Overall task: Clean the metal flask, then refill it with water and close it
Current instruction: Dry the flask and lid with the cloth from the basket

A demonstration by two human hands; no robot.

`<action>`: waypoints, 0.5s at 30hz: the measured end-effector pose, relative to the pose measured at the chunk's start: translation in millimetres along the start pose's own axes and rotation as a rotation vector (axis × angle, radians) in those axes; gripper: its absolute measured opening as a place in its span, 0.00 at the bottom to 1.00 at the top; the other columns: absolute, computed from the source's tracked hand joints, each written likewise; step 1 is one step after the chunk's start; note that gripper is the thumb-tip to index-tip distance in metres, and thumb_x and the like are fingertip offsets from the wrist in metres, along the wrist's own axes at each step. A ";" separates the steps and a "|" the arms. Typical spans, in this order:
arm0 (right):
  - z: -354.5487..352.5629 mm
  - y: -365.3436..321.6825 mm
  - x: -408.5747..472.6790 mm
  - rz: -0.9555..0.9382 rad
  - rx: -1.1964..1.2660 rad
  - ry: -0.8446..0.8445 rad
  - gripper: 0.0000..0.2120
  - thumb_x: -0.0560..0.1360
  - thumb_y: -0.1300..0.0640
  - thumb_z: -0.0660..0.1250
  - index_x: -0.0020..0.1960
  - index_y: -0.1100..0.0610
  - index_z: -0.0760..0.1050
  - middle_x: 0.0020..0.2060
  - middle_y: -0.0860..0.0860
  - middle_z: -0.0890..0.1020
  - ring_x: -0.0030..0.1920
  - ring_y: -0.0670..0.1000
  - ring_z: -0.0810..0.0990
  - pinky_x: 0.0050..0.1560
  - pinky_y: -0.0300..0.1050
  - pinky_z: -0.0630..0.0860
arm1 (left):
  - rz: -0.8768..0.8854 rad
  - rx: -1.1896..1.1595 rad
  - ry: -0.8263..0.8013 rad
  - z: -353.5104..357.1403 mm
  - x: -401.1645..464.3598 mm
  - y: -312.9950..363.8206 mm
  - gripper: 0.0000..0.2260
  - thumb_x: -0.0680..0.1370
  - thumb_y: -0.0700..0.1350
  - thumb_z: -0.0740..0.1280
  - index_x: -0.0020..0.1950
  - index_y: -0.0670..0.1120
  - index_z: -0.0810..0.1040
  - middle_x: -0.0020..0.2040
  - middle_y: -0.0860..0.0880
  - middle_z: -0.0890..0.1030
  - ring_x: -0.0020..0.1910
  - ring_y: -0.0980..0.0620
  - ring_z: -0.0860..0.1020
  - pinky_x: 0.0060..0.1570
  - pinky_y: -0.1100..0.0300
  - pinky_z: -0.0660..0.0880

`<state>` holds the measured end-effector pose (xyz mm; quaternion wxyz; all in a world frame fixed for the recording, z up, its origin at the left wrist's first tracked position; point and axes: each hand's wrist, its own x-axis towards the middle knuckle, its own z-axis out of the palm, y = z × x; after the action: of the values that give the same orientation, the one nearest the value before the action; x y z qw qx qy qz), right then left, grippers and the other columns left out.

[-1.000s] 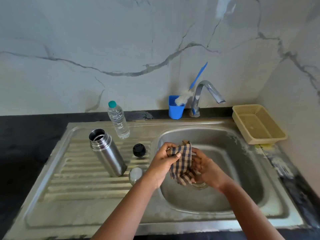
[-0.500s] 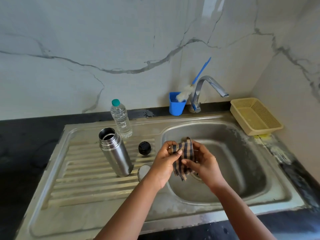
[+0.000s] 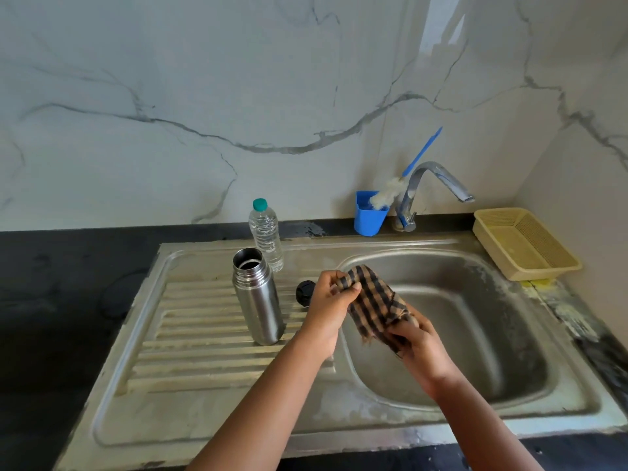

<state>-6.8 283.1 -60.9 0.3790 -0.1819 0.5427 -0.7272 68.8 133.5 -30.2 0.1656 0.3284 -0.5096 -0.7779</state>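
Observation:
The metal flask [image 3: 258, 300] stands upright and uncapped on the ribbed drainboard [image 3: 190, 338]. Its black cap [image 3: 304, 293] lies just right of it, partly behind my left hand. A clear water bottle [image 3: 266, 235] with a teal cap stands behind the flask. Over the left side of the sink basin [image 3: 482, 321] both hands hold a brown-and-black checked cloth [image 3: 373, 302]. My left hand [image 3: 331, 304] pinches its upper corner, and my right hand [image 3: 419, 345] grips its lower end.
A chrome tap [image 3: 433, 185] rises at the back of the sink. Beside it a blue cup [image 3: 369, 214] holds a blue-handled brush [image 3: 407, 173]. A yellow plastic basket [image 3: 525, 243] sits at the right by the wall. Black countertop [image 3: 68, 283] lies to the left.
The view has shifted right and up. My hands have pulled apart, stretching the cloth: the left holds its top corner, the right has dropped to its lower end.

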 end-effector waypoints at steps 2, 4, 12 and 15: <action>1.2 -0.9 -1.5 0.049 0.074 -0.004 0.18 0.67 0.61 0.63 0.55 0.64 0.80 0.51 0.66 0.81 0.50 0.62 0.79 0.51 0.53 0.76 | -0.095 -0.104 -0.069 -4.9 -3.4 0.3 0.08 0.77 0.35 0.69 0.52 0.44 0.73 0.52 0.42 0.81 0.50 0.48 0.79 0.47 0.55 0.76; 2.1 -3.0 -1.6 0.105 0.094 0.029 0.21 0.68 0.57 0.63 0.58 0.64 0.80 0.55 0.66 0.82 0.52 0.64 0.80 0.54 0.57 0.76 | -0.113 -0.169 -0.099 -8.7 -6.0 -1.2 0.09 0.77 0.35 0.69 0.54 0.43 0.73 0.55 0.39 0.81 0.52 0.46 0.81 0.49 0.51 0.79; 4.5 -10.1 0.9 0.067 -0.139 0.139 0.27 0.63 0.39 0.78 0.55 0.54 0.80 0.50 0.65 0.83 0.48 0.64 0.83 0.53 0.62 0.75 | 0.140 0.300 -0.010 -7.2 -16.4 -1.0 0.09 0.74 0.44 0.74 0.45 0.53 0.74 0.54 0.42 0.79 0.49 0.45 0.78 0.49 0.48 0.78; 6.8 -5.5 0.5 0.060 -0.071 0.160 0.14 0.73 0.51 0.73 0.55 0.59 0.81 0.51 0.68 0.82 0.48 0.65 0.81 0.55 0.63 0.74 | 0.116 0.268 -0.004 -2.8 -19.6 -1.5 0.10 0.75 0.44 0.73 0.48 0.53 0.73 0.52 0.46 0.78 0.48 0.49 0.77 0.50 0.51 0.77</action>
<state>-4.5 279.0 -53.6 0.3493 -0.1204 0.6018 -0.7080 85.1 143.9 -25.6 0.1639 0.3161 -0.6271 -0.6928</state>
